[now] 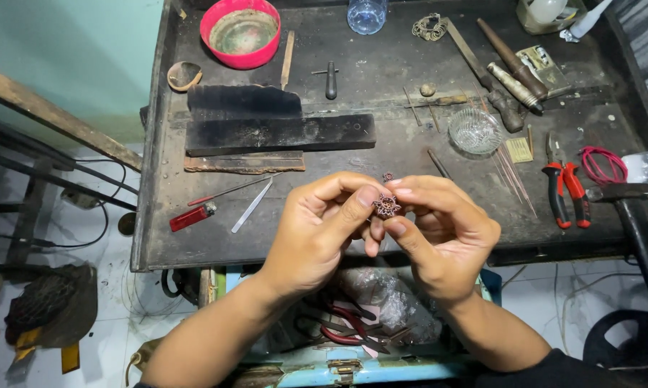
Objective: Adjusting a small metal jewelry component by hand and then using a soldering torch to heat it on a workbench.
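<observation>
Dark workbench (194, 237) bears red bowl (240, 32), pliers (567, 188), glass dish (474, 131).

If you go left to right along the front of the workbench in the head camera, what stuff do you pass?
Red lighter → metal file → left hand → small ornament → right hand → red pliers → pink wire coil

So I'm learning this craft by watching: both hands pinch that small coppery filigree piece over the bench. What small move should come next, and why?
Probably a slight turn of the small coppery filigree piece between the fingertips: the left hand and right hand both pinch it, no tool is held, and the red-handled pliers lie out of reach.
</observation>
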